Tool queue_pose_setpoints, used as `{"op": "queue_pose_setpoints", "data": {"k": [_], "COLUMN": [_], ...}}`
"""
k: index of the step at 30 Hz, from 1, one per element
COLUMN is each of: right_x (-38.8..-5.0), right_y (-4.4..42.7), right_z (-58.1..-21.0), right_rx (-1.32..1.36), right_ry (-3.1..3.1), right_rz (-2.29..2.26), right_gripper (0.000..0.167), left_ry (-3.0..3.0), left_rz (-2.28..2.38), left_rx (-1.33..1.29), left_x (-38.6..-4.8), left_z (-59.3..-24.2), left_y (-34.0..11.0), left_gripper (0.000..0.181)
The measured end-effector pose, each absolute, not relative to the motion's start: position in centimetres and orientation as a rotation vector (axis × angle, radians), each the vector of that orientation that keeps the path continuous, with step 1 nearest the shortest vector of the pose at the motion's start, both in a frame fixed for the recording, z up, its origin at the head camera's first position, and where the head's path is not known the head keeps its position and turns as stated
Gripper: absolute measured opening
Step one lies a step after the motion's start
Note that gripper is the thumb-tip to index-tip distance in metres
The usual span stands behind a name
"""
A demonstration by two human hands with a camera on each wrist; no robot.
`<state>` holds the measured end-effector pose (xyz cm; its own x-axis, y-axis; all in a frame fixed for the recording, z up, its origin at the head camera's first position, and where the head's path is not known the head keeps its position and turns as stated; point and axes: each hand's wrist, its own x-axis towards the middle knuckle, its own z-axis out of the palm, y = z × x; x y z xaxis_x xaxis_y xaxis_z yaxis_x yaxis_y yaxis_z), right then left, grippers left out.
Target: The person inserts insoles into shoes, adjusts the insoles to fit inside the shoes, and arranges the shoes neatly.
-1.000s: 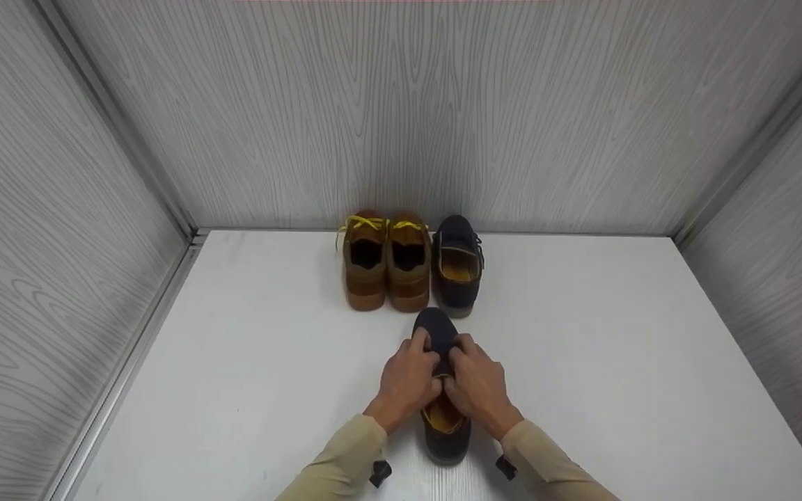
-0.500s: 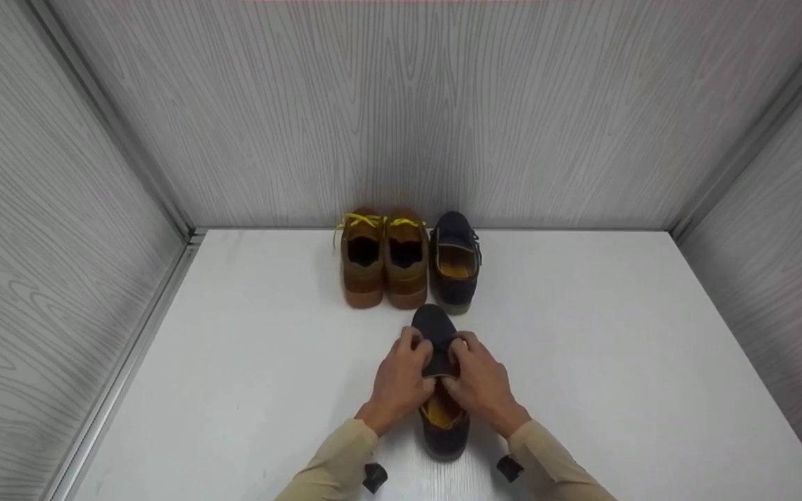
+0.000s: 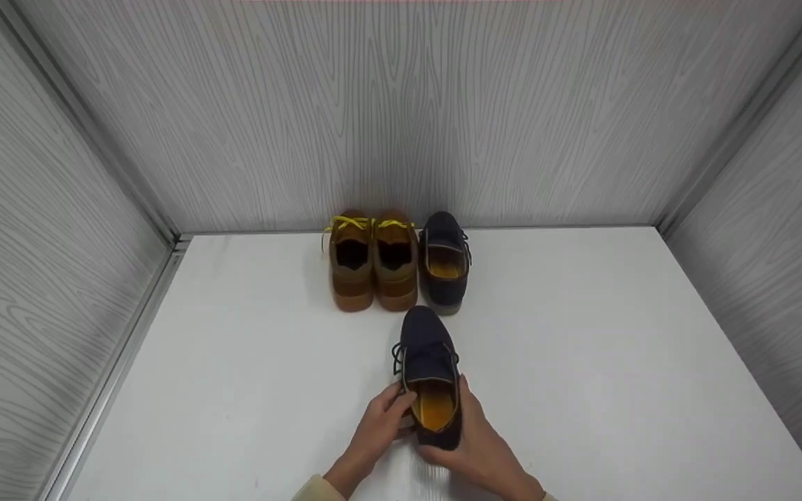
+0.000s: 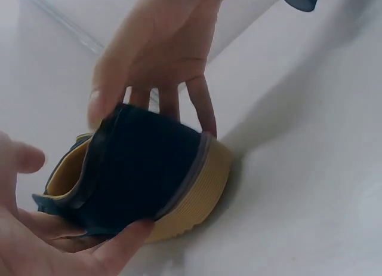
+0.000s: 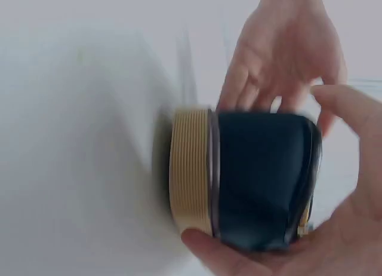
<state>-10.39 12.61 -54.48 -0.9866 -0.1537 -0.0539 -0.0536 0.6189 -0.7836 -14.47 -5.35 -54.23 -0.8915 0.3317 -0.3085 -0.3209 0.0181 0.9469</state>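
A navy shoe point(image 3: 427, 344) with thin dark laces, a yellow lining and a tan ribbed sole points away from me in the head view. My left hand point(image 3: 374, 421) grips its left side, thumb at the collar. Along its right side and heel lies my right hand point(image 3: 481, 449), holding the shoe between thumb and fingers. The left wrist view shows the heel point(image 4: 143, 162) low over the white surface; whether the sole touches it, I cannot tell. In the right wrist view, the heel point(image 5: 259, 177) is between both hands. Some fingers are hidden by the shoe.
Beyond the toe, a matching navy shoe point(image 3: 444, 261) stands by the back wall point(image 3: 547, 125). To its left are two brown shoes point(image 3: 352, 275) with yellow laces, side by side. Grey wood-grain panels point(image 3: 39, 278) enclose the white surface point(image 3: 582, 362).
Both hands have moved from the front upper of the shoe back to its sides and heel. The laces and whole opening now show. The shoe's heel has shifted slightly; the other shoes keep their arrangement.
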Motion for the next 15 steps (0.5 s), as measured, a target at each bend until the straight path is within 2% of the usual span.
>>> {"op": "queue_pose_setpoints", "data": {"k": [3,5,12,15], "right_x": [-9.8,-9.5,-9.3,-9.6], "right_y": [11.7,11.3,11.2,11.6], "right_z": [-54.9,-55.3,-55.9,-55.8], "right_rx": [-0.134,-0.099,-0.155,-0.192], "right_ry": [2.841,2.921,3.041,3.06], "right_rz": [-1.214,-1.137,-1.032,-1.026], "right_gripper": [0.115,0.11,0.057,0.048], "left_ry": [1.822,1.807,1.745,1.747], "left_rz": [1.939,1.941,2.009,2.027], "left_rx": [-0.008,-0.026,-0.075,-0.048], "left_x": [-14.3,-14.2,-14.1,-14.1], "left_z": [-54.3,-54.5,-54.8,-54.4], "left_y": [-5.1,-5.1,-5.0,-4.4], "left_gripper": [0.06,0.06,0.056,0.057]}}
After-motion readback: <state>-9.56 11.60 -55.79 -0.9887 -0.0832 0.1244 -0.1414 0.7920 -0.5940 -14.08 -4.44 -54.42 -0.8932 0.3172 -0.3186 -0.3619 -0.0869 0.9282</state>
